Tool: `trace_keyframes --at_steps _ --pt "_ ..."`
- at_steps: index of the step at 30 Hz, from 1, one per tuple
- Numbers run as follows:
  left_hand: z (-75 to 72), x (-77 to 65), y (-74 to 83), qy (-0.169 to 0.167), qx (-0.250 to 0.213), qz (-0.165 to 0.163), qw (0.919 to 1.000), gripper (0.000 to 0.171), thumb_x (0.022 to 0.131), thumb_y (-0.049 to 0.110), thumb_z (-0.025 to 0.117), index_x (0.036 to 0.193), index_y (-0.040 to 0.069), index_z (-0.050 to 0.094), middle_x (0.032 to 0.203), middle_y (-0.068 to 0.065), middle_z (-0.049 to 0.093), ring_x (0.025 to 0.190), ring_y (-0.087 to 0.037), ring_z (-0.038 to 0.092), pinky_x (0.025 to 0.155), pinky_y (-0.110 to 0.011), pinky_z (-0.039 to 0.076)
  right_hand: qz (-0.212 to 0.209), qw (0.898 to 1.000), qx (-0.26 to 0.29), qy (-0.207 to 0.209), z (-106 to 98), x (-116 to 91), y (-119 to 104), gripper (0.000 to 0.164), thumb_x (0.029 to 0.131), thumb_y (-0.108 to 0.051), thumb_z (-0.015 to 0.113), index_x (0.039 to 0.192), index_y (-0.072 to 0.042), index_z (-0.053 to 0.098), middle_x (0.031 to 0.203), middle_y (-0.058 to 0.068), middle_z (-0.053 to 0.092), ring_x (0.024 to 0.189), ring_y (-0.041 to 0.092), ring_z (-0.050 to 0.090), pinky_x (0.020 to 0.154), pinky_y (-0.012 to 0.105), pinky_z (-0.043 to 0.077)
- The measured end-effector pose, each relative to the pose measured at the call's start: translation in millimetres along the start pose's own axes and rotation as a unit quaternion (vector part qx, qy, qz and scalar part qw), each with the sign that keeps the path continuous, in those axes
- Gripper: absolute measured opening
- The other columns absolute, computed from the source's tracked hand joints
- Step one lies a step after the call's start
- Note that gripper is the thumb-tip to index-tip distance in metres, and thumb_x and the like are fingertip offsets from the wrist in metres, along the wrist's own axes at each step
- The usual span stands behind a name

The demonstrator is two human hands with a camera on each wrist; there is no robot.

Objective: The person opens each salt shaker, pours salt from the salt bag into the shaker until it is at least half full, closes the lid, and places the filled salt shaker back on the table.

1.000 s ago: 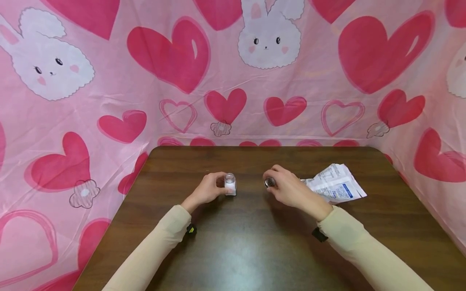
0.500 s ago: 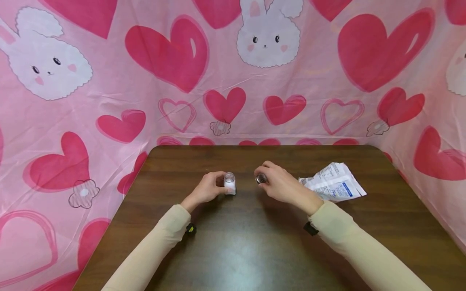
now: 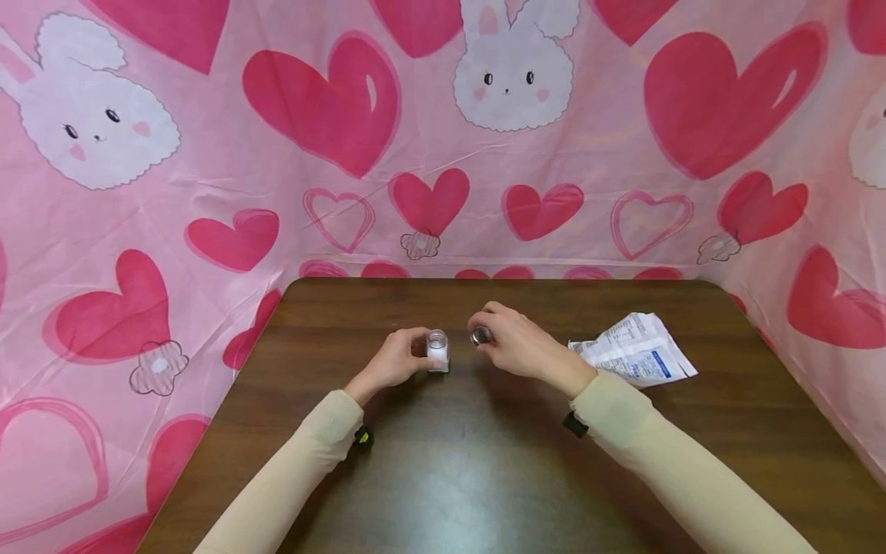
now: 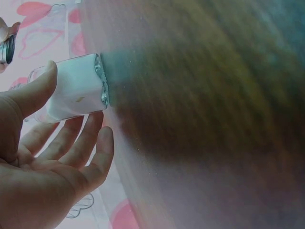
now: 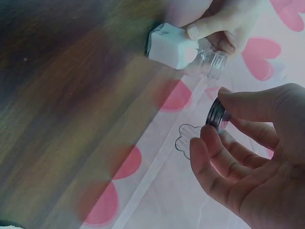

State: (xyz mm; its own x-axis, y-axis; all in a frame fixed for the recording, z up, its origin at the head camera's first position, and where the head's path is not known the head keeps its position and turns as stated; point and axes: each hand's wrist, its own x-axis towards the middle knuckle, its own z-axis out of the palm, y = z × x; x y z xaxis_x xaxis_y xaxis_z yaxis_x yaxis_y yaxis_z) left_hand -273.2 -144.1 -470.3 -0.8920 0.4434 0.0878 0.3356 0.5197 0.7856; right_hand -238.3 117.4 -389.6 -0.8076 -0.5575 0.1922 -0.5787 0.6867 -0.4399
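Note:
A small square glass jar stands upright on the table, filled with white powder to below its bare threaded neck. My left hand holds it, thumb on one side and fingers on the other, as the left wrist view of the jar shows. To its right, my right hand pinches a metal screw lid between thumb and fingertips. The lid is raised off the table, apart from the jar's neck in the right wrist view.
A crumpled white packet with blue print lies on the dark wooden table, to the right of my right hand. Pink fabric with hearts and rabbits hangs behind the table and along both sides.
My right hand has moved left with the lid, away from the packet and closer to the jar. My left hand and the jar have stayed in place.

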Motion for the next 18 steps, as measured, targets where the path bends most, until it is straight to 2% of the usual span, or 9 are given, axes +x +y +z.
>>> trace_keyframes --at_steps 6,18 --pt "-0.9 -0.8 1.3 0.0 0.003 -0.002 1.0 0.046 0.088 0.012 0.088 0.13 0.007 0.07 0.114 -0.007 0.072 0.1 -0.024 0.067 0.093 -0.045 0.056 -0.014 1.0 -0.002 -0.005 2 10 -7 0.032 0.091 -0.005 0.082 0.122 -0.007 0.073 0.116 0.009 0.063 0.095 0.021 0.066 0.089 0.041 0.058" --pt "-0.1 1.5 -1.7 -0.001 0.008 0.014 0.9999 0.043 0.089 0.012 0.087 0.128 0.005 0.07 0.113 -0.007 0.072 0.098 -0.023 0.067 0.091 -0.044 0.057 -0.036 0.999 -0.003 -0.002 13 27 -13 0.031 0.091 -0.003 0.08 0.122 -0.005 0.073 0.113 0.008 0.064 0.093 0.019 0.063 0.086 0.037 0.058"
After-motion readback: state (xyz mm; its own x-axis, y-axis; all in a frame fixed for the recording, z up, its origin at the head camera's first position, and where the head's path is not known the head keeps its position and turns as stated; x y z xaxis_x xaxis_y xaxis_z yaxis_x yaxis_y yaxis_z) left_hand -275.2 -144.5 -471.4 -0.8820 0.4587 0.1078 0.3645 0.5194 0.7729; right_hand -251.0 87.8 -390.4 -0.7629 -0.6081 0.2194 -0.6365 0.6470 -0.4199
